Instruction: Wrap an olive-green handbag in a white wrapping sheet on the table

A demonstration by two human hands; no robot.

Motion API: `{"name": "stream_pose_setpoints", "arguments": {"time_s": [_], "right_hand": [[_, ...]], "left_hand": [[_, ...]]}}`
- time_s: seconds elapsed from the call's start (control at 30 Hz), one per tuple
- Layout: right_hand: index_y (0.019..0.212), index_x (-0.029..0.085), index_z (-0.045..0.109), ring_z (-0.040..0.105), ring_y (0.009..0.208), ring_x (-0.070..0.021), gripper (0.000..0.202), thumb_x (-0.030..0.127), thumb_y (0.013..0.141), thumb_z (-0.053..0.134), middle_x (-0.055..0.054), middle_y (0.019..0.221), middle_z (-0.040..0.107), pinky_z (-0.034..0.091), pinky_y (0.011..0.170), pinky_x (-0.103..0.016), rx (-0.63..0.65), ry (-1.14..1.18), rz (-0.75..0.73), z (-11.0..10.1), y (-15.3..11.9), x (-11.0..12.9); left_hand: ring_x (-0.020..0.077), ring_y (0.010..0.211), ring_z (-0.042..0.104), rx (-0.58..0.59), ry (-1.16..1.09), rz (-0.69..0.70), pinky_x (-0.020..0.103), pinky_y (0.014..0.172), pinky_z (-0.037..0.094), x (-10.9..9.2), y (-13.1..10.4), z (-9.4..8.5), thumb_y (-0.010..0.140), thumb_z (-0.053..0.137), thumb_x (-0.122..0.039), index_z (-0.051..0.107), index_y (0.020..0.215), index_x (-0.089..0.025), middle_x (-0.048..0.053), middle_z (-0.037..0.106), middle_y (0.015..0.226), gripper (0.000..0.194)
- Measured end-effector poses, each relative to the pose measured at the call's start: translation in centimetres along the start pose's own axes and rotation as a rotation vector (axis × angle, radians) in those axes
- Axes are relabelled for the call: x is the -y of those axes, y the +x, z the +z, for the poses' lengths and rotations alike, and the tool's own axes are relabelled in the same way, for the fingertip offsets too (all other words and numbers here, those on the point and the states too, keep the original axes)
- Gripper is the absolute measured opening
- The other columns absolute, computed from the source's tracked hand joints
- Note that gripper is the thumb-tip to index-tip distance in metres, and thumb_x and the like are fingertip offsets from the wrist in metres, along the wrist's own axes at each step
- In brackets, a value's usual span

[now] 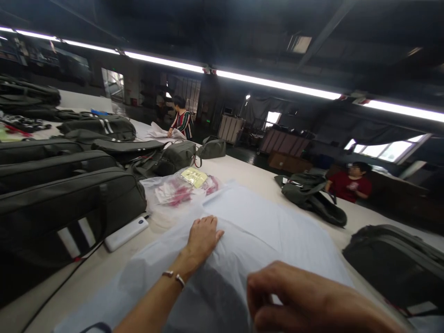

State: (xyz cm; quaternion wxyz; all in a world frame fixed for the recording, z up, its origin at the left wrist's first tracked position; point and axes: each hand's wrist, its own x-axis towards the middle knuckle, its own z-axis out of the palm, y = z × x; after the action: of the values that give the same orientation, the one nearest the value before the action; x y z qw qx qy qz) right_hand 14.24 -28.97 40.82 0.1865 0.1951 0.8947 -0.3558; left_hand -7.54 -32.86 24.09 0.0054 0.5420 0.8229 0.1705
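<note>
White tissue-like sheets [294, 226] spread over the table in front of me, with something dark showing faintly beneath them near the bottom. My left hand [204, 238], with a silver bracelet at the wrist, lies on the sheets, its fingers together and bent over the paper; whether it pinches any is hidden. My right hand [280, 296] is close to the camera at the lower right, above the sheets. Its fingers are curled towards the thumb, and what they hold, if anything, cannot be made out.
Dark green bags [121, 196] crowd the left, beside a white power bank [126, 233] with a cable. A plastic bag of red-and-white pieces [180, 189] lies ahead. More bags [398, 263] stand right. Two people [182, 120] are beyond the table.
</note>
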Motion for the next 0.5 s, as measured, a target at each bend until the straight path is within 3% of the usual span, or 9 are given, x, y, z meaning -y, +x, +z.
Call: {"name": "stream_pose_setpoints", "arguments": {"time_s": [0.1, 0.3, 0.5], "right_hand": [[0.085, 0.022, 0.069, 0.057, 0.067, -0.0115, 0.013, 0.027, 0.073, 0.068, 0.004, 0.074, 0.066, 0.04, 0.059, -0.02, 0.12, -0.06, -0.093, -2.5, 6.1, 0.9], [0.077, 0.016, 0.062, 0.057, 0.062, -0.0103, 0.017, 0.03, 0.07, 0.069, 0.003, 0.066, 0.062, 0.044, 0.059, -0.021, 0.328, 0.069, -0.001, -6.2, 17.0, -5.2], [0.071, 0.018, 0.061, 0.053, 0.056, -0.0091, 0.032, 0.042, 0.059, 0.079, 0.005, 0.06, 0.06, 0.041, 0.053, -0.02, 0.394, -0.013, 0.042, -6.6, 23.0, -8.7]], "left_hand": [[0.0286, 0.125, 0.051, 0.007, -0.01, -0.013, 0.043, 0.104, 0.037, 0.1, 0.0, 0.1, 0.097, 0.048, -0.032, 0.054, 0.128, -0.018, 0.014, 0.058, 0.134, 0.034], [0.0273, 0.128, 0.049, 0.056, -0.034, -0.027, 0.043, 0.108, 0.035, 0.1, 0.1, 0.4, 0.097, 0.047, -0.032, 0.05, 0.134, -0.019, 0.012, 0.054, 0.14, 0.039], [0.0264, 0.125, 0.052, -0.011, -0.062, -0.037, 0.046, 0.109, 0.037, 0.2, -0.4, 0.0, 0.096, 0.049, -0.028, 0.051, 0.133, -0.017, 0.012, 0.057, 0.137, 0.038]]}}
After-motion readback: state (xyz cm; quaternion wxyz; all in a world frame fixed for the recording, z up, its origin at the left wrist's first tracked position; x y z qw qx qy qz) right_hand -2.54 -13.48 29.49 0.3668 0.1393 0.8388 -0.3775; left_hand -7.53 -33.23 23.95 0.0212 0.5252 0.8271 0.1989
